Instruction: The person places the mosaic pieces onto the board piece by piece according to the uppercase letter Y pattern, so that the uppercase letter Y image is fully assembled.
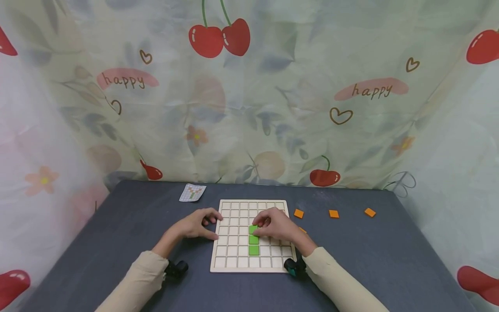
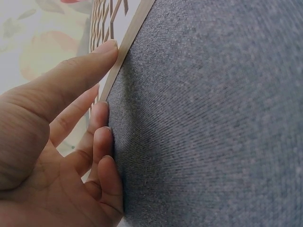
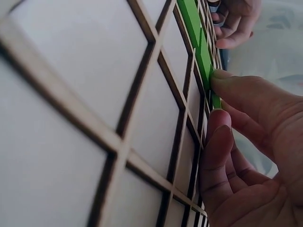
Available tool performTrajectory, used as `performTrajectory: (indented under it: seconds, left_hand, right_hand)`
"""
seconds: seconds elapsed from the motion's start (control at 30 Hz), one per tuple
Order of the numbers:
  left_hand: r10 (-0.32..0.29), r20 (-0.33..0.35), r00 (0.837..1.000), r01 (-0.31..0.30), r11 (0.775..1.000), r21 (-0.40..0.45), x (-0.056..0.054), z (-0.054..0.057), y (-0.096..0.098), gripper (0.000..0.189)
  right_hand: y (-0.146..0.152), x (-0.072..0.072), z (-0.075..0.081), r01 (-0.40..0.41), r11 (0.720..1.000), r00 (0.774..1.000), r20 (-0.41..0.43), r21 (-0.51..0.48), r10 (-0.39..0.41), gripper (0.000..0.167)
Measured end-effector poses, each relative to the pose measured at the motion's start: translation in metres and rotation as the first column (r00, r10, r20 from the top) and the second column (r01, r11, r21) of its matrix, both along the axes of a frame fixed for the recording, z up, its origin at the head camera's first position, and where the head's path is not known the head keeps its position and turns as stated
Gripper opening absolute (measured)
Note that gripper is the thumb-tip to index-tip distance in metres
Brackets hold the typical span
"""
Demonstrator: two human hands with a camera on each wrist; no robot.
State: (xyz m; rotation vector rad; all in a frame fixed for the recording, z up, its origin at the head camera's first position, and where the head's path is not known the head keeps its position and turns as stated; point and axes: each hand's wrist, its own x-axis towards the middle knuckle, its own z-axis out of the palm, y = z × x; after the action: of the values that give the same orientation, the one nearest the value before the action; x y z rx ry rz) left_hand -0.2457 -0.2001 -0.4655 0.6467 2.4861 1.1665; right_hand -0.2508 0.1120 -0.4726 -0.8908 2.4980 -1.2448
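A light wooden grid board [image 1: 231, 262] with white squares lies on the dark table. Three green square tiles [image 1: 254, 250] form a column in its grid. My right hand [image 1: 277, 224] is over the board, thumb and fingers pinching the uppermost green tile [image 1: 253, 229]. In the right wrist view, the right thumb [image 3: 236, 85] presses a green tile [image 3: 204, 56], with fingertips close by. My left hand [image 1: 195, 224] rests at the board's left edge. In the left wrist view, its thumb [image 2: 80, 71] touches the board's rim [image 2: 135, 28], the other fingers slightly bent beside it.
Orange square tiles [image 1: 334, 214] lie on the table right of the board, one partly hidden by the right wrist. A small card [image 1: 192, 193] with a coloured grid pattern lies behind the board, to the left. A patterned curtain [image 1: 249, 108] rises behind the table.
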Motion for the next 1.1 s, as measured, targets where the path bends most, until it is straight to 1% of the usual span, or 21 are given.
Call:
performTrajectory:
  seconds: [0.27,0.53,0.93,1.1]
  left_hand:
    - [0.004,-0.008,1.000,-0.004,1.000,-0.010,0.000,0.000,0.000,0.047]
    - [0.016,-0.009,1.000,-0.017,1.000,-0.018,0.001,0.000,0.002,0.047]
    - [0.011,-0.016,1.000,-0.011,1.000,-0.015,0.002,0.000,0.002,0.047]
    - [0.005,-0.019,1.000,-0.005,1.000,-0.016,0.001,0.000,0.001,0.047]
  right_hand:
    - [0.000,0.000,0.002,-0.002,1.000,1.000,0.017,-0.001,0.002,0.018]
    - [0.005,-0.002,0.003,-0.033,0.998,0.999,0.039,-0.045,0.035,0.018]
    - [0.032,-0.004,0.007,-0.052,0.993,0.997,0.055,-0.107,0.059,0.020]
    - [0.047,-0.005,0.008,-0.032,0.996,0.998,0.051,-0.081,0.037,0.022]
